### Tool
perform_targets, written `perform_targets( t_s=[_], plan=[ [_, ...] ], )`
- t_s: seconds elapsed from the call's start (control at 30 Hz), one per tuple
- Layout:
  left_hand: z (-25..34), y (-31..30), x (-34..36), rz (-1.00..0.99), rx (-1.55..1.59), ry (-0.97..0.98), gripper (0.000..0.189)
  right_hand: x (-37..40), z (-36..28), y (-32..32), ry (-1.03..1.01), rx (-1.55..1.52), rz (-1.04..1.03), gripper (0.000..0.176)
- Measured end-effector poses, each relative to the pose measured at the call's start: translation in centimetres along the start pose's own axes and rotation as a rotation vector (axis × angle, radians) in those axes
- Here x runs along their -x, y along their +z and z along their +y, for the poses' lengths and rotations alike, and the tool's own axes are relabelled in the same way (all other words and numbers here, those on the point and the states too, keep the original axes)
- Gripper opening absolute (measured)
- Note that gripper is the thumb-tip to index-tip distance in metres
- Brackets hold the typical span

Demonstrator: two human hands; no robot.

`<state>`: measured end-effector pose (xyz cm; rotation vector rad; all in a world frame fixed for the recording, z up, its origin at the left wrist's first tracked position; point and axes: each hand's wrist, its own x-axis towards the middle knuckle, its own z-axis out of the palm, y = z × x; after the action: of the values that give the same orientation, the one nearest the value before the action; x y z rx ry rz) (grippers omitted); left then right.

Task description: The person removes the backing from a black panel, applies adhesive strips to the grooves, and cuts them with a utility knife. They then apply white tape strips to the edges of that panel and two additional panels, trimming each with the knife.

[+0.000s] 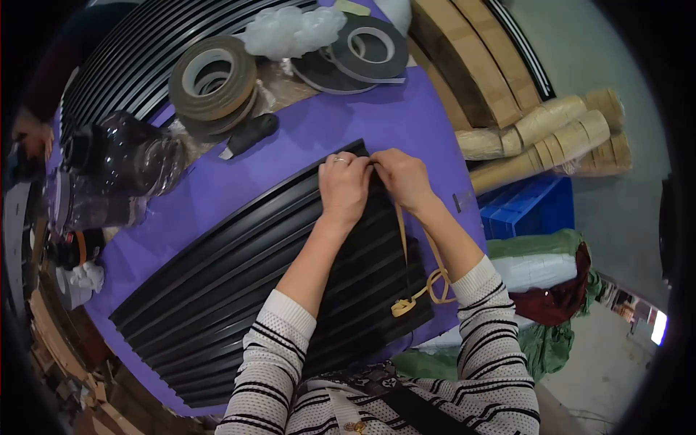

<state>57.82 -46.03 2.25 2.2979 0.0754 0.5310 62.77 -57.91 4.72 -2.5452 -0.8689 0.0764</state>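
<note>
Long black strips [239, 268] lie side by side across a purple table surface [304, 134]. At the far right end of the top strip, my left hand [344, 185] presses down with its fingers bent over the strip. Close beside it, my right hand [402, 177] pinches at the strip's tip; what lies between its fingertips is too small to make out. A thin yellowish tape [403, 232] hangs from near my right hand and runs down to a tangled bundle [403, 307] on the strips.
Rolls of tape [212, 78] and dark grey rolls [368, 49] stand at the back, with a black-handled cutter [250, 135] in front. Dark plastic jars [123, 156] sit left. Wrapped rolls [544, 148], a blue crate [529, 209] and cardboard boxes [471, 58] are right. A person's hand [29, 134] shows far left.
</note>
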Motion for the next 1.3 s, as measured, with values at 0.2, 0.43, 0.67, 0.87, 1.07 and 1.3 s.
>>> perform_targets(
  t_s=[0.2,0.43,0.67,0.87,1.07,1.3],
  plan=[
    [0.0,1.0,-0.2,0.022,-0.098,-0.208,0.004,-0.5,-0.7,0.3,-0.202,0.057,0.139,0.011],
    [0.9,-0.4,-0.5,-0.040,-0.144,-0.242,0.009,0.5,-4.6,-1.8,0.284,-1.184,0.059,0.010],
    [2.5,-10.8,0.5,-0.226,1.520,-0.639,0.031,-4.5,-12.6,-7.0,0.303,-1.993,-0.200,0.012],
    [5.0,-16.8,3.6,-0.370,1.438,-0.556,0.025,-3.4,-17.0,-8.2,0.144,-1.979,-0.286,0.010],
    [6.3,-19.5,7.2,-0.285,1.312,-0.519,0.017,-2.6,-19.5,-10.6,-0.135,-1.193,-0.256,0.010],
    [10.1,-20.8,7.4,-0.104,1.256,-0.406,0.015,-0.2,-24.0,-14.3,-0.094,-1.385,-0.270,0.009]
  ],
)
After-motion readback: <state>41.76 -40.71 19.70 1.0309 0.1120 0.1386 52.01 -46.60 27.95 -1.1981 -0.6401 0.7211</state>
